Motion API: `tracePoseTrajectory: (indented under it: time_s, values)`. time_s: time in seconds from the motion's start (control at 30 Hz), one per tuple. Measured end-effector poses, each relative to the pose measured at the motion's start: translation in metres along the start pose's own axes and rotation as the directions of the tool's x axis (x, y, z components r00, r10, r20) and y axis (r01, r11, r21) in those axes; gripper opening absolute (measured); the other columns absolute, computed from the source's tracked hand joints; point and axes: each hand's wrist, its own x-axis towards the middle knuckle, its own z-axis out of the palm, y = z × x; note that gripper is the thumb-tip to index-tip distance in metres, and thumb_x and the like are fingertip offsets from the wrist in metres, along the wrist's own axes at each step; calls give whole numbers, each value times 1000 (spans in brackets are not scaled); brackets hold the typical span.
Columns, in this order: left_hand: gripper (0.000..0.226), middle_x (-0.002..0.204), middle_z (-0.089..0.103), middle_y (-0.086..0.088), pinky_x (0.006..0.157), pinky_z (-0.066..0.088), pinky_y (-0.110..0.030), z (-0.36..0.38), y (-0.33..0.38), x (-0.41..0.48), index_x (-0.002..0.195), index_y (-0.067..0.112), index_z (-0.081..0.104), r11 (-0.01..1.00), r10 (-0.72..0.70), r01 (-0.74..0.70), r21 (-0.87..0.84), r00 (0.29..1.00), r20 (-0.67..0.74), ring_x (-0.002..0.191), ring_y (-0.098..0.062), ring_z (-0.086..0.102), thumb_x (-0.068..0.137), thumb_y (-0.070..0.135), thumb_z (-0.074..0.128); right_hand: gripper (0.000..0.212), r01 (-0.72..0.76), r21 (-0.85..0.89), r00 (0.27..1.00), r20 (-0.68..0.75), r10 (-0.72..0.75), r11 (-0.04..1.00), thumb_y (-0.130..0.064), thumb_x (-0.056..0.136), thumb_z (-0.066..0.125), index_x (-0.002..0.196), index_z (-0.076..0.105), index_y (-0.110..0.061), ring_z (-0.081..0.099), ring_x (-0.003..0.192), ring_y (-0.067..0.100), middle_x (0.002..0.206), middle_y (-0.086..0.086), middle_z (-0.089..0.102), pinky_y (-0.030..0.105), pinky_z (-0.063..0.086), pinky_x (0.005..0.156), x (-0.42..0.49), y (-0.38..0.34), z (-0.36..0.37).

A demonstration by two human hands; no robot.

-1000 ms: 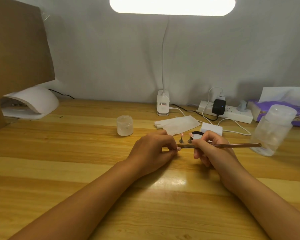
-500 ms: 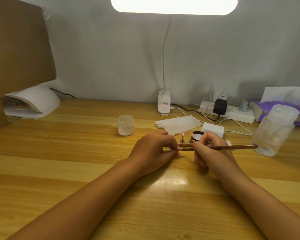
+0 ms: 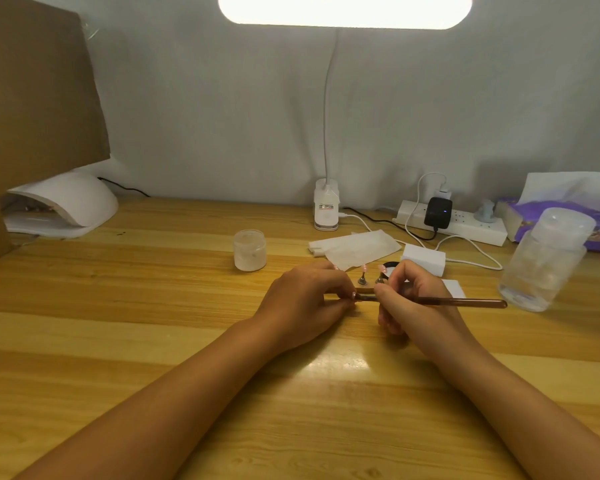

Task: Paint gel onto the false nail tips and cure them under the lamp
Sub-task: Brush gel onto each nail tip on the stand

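The wooden table (image 3: 153, 341) carries everything. The white dome curing lamp (image 3: 73, 202) sits well beyond and to the left of the left hand, its mouth facing the table. A desk lamp (image 3: 326, 209) stands straight beyond both hands. A clear bottle (image 3: 544, 265) stands out past the right hand, near the brush's tail end. A small frosted gel jar (image 3: 249, 251) stands just beyond the left hand.

The left hand (image 3: 309, 301) is curled, its fingertips pinching a false nail tip (image 3: 354, 295) in the gap between the two hands. The right hand (image 3: 409, 303) grips the brush (image 3: 465, 302) like a pen, with the bristle end meeting that tip. Two more tips on small stands (image 3: 362, 276) wait just beyond the knuckles.

The step looks like laying gel on the held tip. To do it well, both hands should stay braced on the table. The strokes should be thin and run base to edge, with gel kept off the pinching fingers. Only then should the tip make the long trip left to the lamp.

The desk lamp's base bears a label with red and dark print, too small to read. The blurred purple pack (image 3: 568, 223) far right shows no legible writing.
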Motion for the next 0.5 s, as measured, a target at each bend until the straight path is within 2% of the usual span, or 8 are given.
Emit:
tracePoseTrajectory:
  time_s: [0.3, 0.5]
  values:
    - [10, 88, 57, 19, 61, 32, -16, 0, 0, 0, 98, 30, 74, 1000, 1, -2, -24, 1000, -10, 70, 11, 48, 89, 31, 71, 9, 7, -57, 1000, -30, -9, 998, -11, 90, 60, 84, 54, -7, 55, 44, 4, 53, 2, 63, 19, 44, 44, 1, 1, 0]
    - [11, 94, 65, 15, 62, 35, -18, 1, -1, -1, 99, 27, 74, 999, 15, -16, -47, 1000, -17, 71, 10, 48, 89, 30, 71, 10, -8, 39, 998, -64, 11, 999, -9, 91, 58, 83, 54, -4, 52, 42, 6, 51, 3, 61, 17, 42, 41, 1, 0, -1]
